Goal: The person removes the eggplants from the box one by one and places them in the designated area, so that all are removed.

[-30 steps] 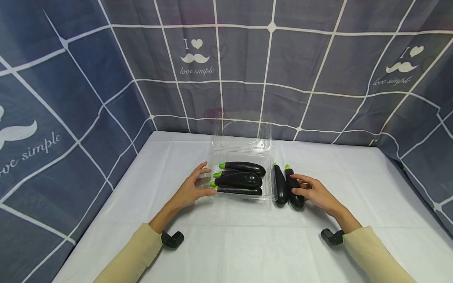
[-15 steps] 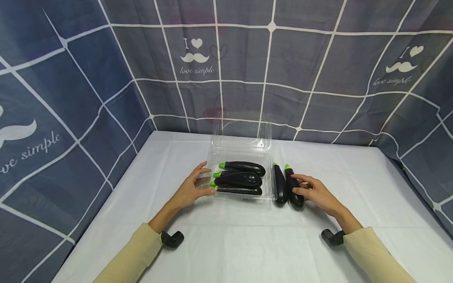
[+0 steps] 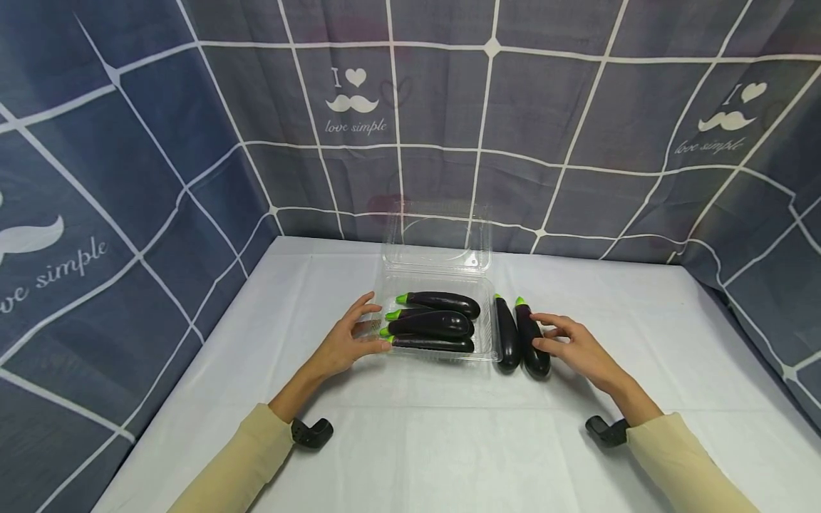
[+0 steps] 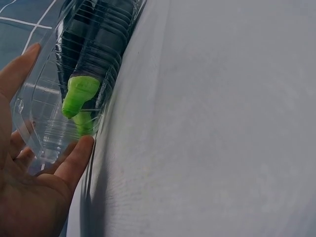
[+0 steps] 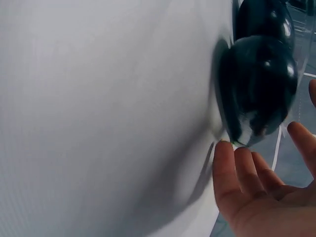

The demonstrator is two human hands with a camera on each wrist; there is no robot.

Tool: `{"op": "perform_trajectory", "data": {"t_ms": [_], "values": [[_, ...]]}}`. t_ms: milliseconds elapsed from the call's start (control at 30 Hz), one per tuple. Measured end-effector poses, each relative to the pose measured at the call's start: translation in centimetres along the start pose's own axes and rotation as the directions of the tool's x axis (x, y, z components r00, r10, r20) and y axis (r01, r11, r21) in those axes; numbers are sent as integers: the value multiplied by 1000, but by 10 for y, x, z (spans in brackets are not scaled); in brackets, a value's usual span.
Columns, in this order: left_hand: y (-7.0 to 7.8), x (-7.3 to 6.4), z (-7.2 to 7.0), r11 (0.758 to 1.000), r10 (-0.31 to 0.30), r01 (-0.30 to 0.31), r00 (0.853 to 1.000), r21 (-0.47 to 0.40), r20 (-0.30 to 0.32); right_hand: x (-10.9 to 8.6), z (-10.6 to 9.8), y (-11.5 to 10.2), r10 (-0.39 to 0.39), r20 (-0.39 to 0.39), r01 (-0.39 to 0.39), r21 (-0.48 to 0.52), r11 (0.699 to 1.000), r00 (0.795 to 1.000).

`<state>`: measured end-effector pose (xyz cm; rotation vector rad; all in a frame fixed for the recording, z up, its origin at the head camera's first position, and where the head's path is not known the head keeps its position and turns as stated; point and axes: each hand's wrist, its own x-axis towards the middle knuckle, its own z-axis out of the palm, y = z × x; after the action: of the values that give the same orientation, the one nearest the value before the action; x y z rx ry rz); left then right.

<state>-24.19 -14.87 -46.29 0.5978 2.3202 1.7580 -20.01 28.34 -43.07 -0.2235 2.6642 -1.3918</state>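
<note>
Clear plastic, that hinged box [image 3: 488, 335]: four long black eggplants [image 3: 430, 325] in, two loose black eggplants [image 3: 508, 338] at three o'clock seemingly left. Left hand [image 3: 347, 345], right hand [image 3: 580, 350]: fingers spread.

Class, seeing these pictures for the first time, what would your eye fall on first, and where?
Probably the glossy dark eggplants with bright green stems in the clear open container on the white tablecloth. Two more eggplants lie right of the container, beside the right hand. Behind hangs a dark gridded cloth printed with white moustaches.
</note>
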Motion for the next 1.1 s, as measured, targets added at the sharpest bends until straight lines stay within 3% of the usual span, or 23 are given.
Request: {"op": "perform_trajectory", "data": {"t_ms": [300,533,733,1100], "values": [[-1,-1,-1,1000,1,-1,1000,-13,-9,0,-5,-9,-34,-36,34,26,999,999],[2,-1,0,1000,-2,2,1000,-19,0,2,5,-25,-69,-48,73,89,993,996],[-2,1,0,1000,-10,10,1000,-6,-3,8,15,-37,-100,-34,104,125,987,994],[-1,2,2,1000,-11,11,1000,-10,-6,22,32,-61,-181,18,178,103,979,983]]}}
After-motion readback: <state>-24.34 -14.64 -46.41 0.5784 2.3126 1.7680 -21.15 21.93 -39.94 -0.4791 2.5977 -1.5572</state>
